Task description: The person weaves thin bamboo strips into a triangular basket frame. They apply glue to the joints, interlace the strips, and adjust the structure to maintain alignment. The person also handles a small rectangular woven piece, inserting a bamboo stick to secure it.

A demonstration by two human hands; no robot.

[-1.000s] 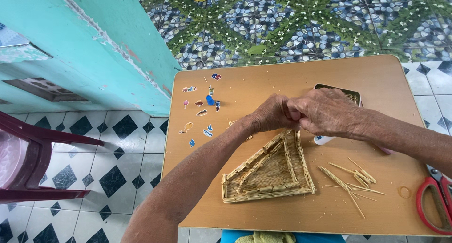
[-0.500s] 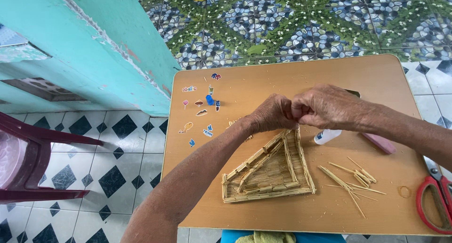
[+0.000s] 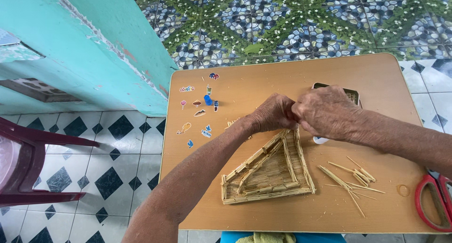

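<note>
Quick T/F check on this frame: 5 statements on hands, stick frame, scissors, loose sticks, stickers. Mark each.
1. Both hands, left hand and right hand, meet at the top corner of the triangular stick frame. True.
2. The red-handled scissors lie at the table's left edge. False: they lie at the right edge.
3. Loose thin sticks lie on the wooden table to the right of the frame. True.
4. The small stickers sit on the table's right side. False: they are on the left part, near the turquoise wall.
5. The left hand holds the scissors. False: no hand touches them.
</note>
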